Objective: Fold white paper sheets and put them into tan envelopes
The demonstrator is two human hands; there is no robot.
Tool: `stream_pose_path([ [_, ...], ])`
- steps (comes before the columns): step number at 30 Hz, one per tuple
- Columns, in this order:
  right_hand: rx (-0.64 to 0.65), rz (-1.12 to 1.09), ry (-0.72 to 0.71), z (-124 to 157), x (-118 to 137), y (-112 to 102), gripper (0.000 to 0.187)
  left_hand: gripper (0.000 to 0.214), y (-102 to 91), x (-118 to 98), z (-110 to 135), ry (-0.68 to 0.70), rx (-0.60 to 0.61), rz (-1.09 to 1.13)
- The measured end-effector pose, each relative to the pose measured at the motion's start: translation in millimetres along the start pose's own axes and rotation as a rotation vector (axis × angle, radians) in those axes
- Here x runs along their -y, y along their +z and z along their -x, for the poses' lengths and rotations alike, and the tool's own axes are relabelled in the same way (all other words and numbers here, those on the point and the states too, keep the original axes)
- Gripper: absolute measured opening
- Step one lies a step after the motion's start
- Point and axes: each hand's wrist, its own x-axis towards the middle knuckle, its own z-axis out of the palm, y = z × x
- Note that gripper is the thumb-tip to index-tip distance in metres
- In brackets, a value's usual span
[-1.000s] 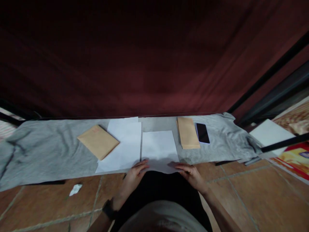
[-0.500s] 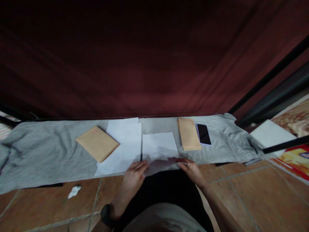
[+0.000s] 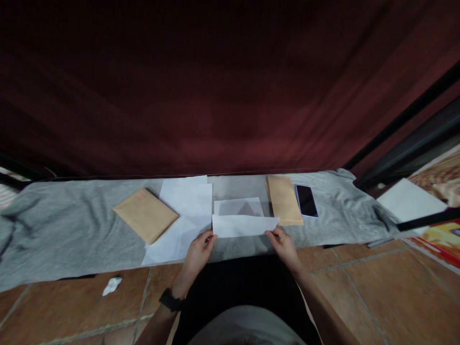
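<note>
A white sheet of paper (image 3: pixel 241 223) lies in the middle of a grey cloth (image 3: pixel 72 225), its near half lifted and bent away from me. My left hand (image 3: pixel 200 251) pinches the lifted edge at its left corner. My right hand (image 3: pixel 283 244) pinches the same edge at its right corner. The far half of the sheet stays flat on the cloth. A dark watch sits on my left wrist.
More white sheets (image 3: pixel 183 211) lie left of it, with a brown envelope (image 3: pixel 145 214) on them. Another brown envelope (image 3: pixel 283 199) and a black phone (image 3: pixel 306 200) lie to the right. A dark red curtain hangs behind. A paper scrap (image 3: pixel 111 285) lies on the tiled floor.
Both hands went from resting on the sheet's near edge to gripping its corners, and they have raised that edge up and away from me, so the sheet bends over.
</note>
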Motion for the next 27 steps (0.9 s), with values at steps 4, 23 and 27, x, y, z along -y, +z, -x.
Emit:
stream_pose_path([
  [4,-0.058,0.058,0.033,-12,10,9,0.035,0.029,2.4,-4,-5,-0.037,-0.032,-0.002],
  [23,-0.239,0.476,-0.036,-31,20,45,0.045,0.025,7.1,-29,-35,-0.343,0.024,-0.432],
  [27,-0.216,0.577,-0.025,-33,23,49,0.038,0.027,10.0,-36,-40,-0.407,0.022,-0.534],
])
